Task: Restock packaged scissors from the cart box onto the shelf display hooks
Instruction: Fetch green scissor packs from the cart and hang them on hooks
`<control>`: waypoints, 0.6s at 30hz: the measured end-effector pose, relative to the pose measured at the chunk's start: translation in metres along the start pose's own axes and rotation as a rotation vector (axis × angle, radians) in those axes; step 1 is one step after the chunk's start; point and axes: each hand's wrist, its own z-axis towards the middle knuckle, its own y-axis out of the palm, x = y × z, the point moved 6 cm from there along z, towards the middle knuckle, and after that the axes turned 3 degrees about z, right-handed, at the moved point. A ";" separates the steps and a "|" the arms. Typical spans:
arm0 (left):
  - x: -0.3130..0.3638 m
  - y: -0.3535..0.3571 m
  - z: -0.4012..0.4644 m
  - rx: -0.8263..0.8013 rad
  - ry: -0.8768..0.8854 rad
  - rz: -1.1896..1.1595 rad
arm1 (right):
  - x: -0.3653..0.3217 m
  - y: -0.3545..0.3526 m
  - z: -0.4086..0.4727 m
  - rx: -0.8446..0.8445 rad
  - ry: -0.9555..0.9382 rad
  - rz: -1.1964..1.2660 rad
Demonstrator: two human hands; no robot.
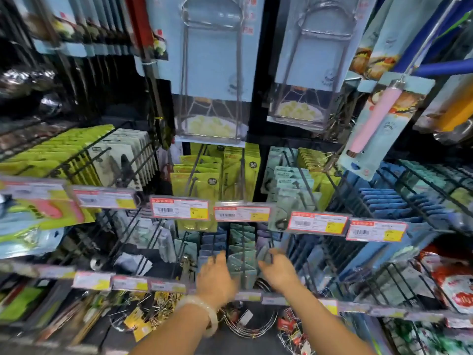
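Both my hands reach into a lower row of display hooks. My left hand (216, 275), with a pale bangle on the wrist, rests against the left side of a row of teal packaged scissors (242, 254) hanging on a black hook (243, 248). My right hand (277, 269) curls its fingers round a greyish pack (263, 251) on the neighbouring hook to the right. The picture is blurred by motion, so the exact finger positions of the left hand are unclear. The cart box is out of view.
Price tags (242, 213) line the hook rail above my hands. Yellow-green packs (197, 175) and blue packs (384, 198) hang on the upper row. Large wire racks in blue cards (212, 73) hang above. Wire rings and loose goods (245, 321) lie below the lower rail.
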 end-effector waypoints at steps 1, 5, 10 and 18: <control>-0.020 -0.013 -0.001 0.051 -0.014 0.114 | -0.019 0.021 -0.001 -0.058 -0.062 -0.073; -0.109 -0.080 -0.013 0.175 -0.136 0.334 | -0.122 0.108 -0.021 -0.216 -0.373 -0.363; -0.250 -0.174 -0.052 0.311 -0.387 0.341 | -0.266 0.223 -0.076 -0.350 -0.709 -0.594; -0.463 -0.275 -0.155 0.376 -0.734 0.217 | -0.447 0.390 -0.193 -0.449 -1.147 -0.757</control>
